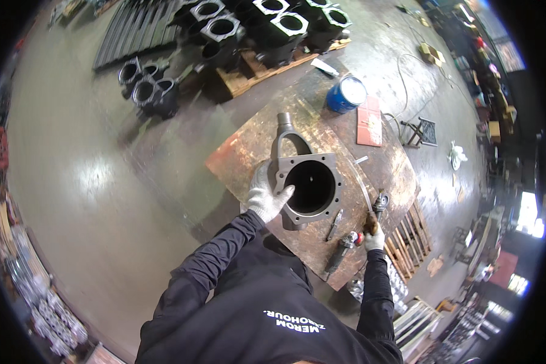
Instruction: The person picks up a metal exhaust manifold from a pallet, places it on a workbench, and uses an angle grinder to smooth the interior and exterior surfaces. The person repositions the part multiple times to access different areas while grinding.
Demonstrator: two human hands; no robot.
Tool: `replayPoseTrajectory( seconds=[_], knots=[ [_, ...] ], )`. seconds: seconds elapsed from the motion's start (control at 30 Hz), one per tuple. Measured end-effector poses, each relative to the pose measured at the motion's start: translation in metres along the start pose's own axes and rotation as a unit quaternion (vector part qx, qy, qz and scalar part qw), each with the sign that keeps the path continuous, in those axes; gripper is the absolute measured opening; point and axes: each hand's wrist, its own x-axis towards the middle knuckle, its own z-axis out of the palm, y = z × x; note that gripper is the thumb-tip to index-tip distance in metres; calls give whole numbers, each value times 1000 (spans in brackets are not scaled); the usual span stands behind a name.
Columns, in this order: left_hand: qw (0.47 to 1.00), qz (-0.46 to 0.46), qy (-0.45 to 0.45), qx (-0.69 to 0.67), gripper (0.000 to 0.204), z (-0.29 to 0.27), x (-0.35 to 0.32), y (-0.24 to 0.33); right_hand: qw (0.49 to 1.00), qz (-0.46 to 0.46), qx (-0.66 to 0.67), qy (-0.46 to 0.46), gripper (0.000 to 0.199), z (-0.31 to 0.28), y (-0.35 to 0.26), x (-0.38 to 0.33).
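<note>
Under my left hand [265,197] sat a grey metal housing [309,185] with a square flange and a wide round bore, standing on the rusty steel plate [249,151] that served as my bench. My gloved fingers were hooked over the near-left edge of the flange, the fingertips curling into the bore and gripping the rim. Beyond that hand, a forked arm of the casting [287,134] reached away from me and ended in a short tube. My right hand [374,238], also gloved, was off to the right and well apart from the housing — it was closed around the body of a small power tool [379,205] whose head pointed away from me, near the plate's right edge. Between my two hands, just beside the flange, lay a slim dark hand tool [335,224], and nearer to me a longer grinder-like tool [341,250] with a red band rested on the plate. Far past my right hand stood a blue can [347,94] with a pale lid, and a red flat pad [369,121] lay just beside it. Farther off still, beyond my left hand, dark cast housings [267,27] were stacked on a wooden pallet [249,76] — a few more sat loose on the concrete floor [91,182].
</note>
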Motion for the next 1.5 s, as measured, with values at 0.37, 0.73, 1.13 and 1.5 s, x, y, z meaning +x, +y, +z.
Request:
replayPoseTrajectory(
  seconds=[0.37,0.73,1.13,1.5],
  knots=[
    [964,-104,35,-241,71,-7,-42,-21,973,-19,-195,-120,45,-144,-154,34],
    [982,-92,46,-156,60,-34,-51,-11,895,5,-440,-66,48,-41,-69,34],
    [954,262,44,141,68,-10,-47,46,873,113,-466,93,39,-66,109,7],
    [825,373,-90,414,43,33,-36,74,873,161,-449,100,43,-129,222,129]
  ],
)
